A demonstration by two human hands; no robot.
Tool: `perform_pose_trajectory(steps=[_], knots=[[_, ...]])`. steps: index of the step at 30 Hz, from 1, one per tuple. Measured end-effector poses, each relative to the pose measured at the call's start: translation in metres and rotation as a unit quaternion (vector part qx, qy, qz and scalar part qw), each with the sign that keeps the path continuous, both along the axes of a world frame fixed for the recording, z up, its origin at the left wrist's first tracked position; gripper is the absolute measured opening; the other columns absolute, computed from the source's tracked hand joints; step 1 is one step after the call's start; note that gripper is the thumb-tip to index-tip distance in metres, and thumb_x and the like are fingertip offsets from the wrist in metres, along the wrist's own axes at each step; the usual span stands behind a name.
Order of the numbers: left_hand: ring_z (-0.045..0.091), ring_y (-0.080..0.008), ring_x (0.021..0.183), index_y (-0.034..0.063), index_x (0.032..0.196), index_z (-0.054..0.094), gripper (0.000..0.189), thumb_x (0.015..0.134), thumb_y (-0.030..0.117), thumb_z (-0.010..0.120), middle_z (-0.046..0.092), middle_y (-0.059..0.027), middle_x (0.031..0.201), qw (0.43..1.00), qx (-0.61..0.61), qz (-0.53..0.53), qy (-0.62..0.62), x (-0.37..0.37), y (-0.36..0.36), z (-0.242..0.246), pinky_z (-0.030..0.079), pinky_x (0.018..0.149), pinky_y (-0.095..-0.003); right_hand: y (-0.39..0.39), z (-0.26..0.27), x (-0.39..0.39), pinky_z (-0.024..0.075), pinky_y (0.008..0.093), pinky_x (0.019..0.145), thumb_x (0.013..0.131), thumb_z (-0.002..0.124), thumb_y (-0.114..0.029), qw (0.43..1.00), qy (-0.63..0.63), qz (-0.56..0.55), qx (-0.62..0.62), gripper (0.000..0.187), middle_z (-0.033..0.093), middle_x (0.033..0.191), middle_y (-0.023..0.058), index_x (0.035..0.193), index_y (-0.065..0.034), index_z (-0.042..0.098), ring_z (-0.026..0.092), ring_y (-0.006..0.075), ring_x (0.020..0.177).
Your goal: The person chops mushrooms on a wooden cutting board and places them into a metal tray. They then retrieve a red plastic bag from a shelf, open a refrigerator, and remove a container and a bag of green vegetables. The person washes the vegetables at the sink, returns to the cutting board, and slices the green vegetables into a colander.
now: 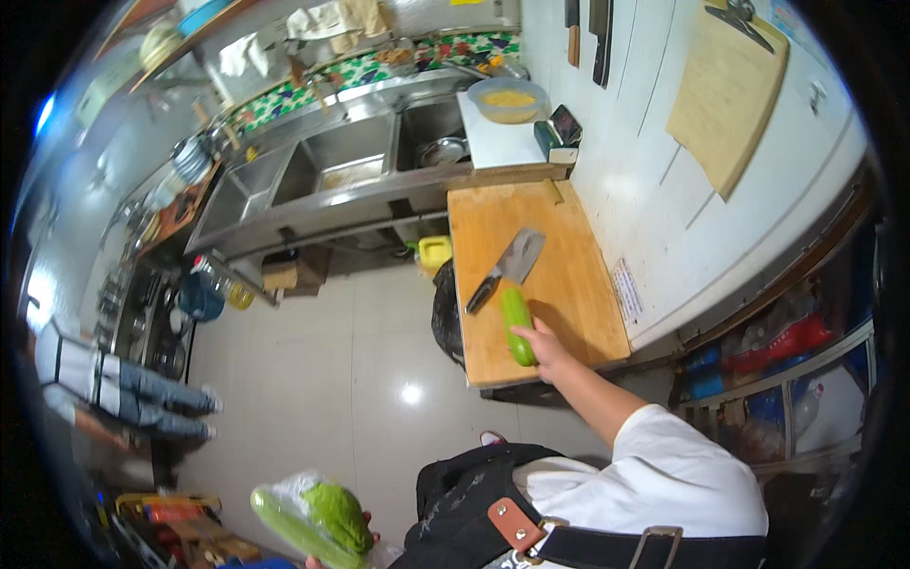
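Observation:
My right hand (546, 350) is closed around a smooth green squash, possibly a zucchini (517, 323), over the near part of a wooden cutting board (576, 249). Beyond the squash a cleaver (521, 257) with a black handle lies flat on the board. At the lower left my left hand (368, 535), mostly hidden, holds a clear plastic bag (298, 491). The bag has a long pale green vegetable (284, 523) and a leafy green vegetable (338, 516) in it.
Stainless steel sinks (341, 153) stand beyond the floor. A plastic bowl of yellow food (506, 98) sits past the board. Knives (601, 43) hang on the right wall. A black bag (446, 313) is beside the board. Another person (121, 380) stands far left.

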State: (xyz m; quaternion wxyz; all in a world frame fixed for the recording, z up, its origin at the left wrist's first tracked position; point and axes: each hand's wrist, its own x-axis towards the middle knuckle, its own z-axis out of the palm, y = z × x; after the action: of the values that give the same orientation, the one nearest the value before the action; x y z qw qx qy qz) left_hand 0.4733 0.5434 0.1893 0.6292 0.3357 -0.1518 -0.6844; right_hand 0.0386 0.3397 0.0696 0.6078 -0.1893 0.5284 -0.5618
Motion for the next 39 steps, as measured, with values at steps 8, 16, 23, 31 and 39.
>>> perform_pose_trajectory(steps=[8,16,23,31,39], knots=[[0.049,-0.0466,0.120,0.0096,0.148,0.026,0.099,0.072,0.062,0.063,0.042,-0.0213,0.140,0.992,0.057,-0.089,-0.064,0.059,-0.237,-0.024,0.053,0.077,-0.0567,-0.172,-0.028,0.046,0.0449,0.0345,0.090,0.079,0.071,-0.021,0.969,0.186,-0.161,-0.017,0.063,0.058,0.119,0.0110,0.134,-0.0039,0.045,0.056,0.0217,0.108],[0.050,-0.0464,0.118,0.0097,0.148,0.025,0.099,0.073,0.063,0.060,0.043,-0.0214,0.139,0.930,0.041,-0.356,-0.086,0.039,-0.494,-0.038,0.054,0.076,-0.0556,-0.237,-0.044,0.080,0.0405,0.0380,0.099,0.077,0.072,-0.018,0.897,0.328,-0.287,0.078,0.064,0.053,0.125,0.0174,0.131,-0.0012,0.042,0.052,0.0284,0.117],[0.052,-0.0463,0.116,0.0098,0.148,0.025,0.099,0.073,0.065,0.058,0.043,-0.0214,0.139,0.814,0.015,-0.575,-0.079,-0.082,-0.613,-0.043,0.054,0.075,-0.0546,-0.296,-0.061,0.022,0.0332,0.0424,0.108,0.077,0.071,-0.026,0.779,0.494,-0.319,0.217,0.081,0.040,0.139,0.0280,0.140,0.0049,0.031,0.039,0.0401,0.131],[0.057,-0.0449,0.109,0.0052,0.145,0.029,0.099,0.068,0.059,0.061,0.049,-0.0213,0.132,0.721,0.025,-0.684,-0.103,-0.178,-0.679,-0.065,0.052,0.075,-0.0513,-0.323,-0.046,-0.043,0.0432,0.0461,0.095,0.079,0.070,-0.020,0.662,0.641,-0.347,0.174,0.062,0.052,0.125,0.0225,0.133,-0.0025,0.045,0.051,0.0385,0.115],[0.060,-0.0287,0.107,-0.0024,0.134,0.043,0.061,0.084,0.026,0.064,0.057,-0.0158,0.123,0.579,0.021,-0.800,-0.156,-0.326,-0.725,-0.104,0.049,0.093,-0.0404,-0.333,0.009,0.020,0.0417,0.0336,0.101,0.093,0.063,-0.022,0.896,-0.147,-0.410,-0.089,0.052,0.052,0.132,0.0101,0.137,-0.0028,0.044,0.051,0.0208,0.119]])
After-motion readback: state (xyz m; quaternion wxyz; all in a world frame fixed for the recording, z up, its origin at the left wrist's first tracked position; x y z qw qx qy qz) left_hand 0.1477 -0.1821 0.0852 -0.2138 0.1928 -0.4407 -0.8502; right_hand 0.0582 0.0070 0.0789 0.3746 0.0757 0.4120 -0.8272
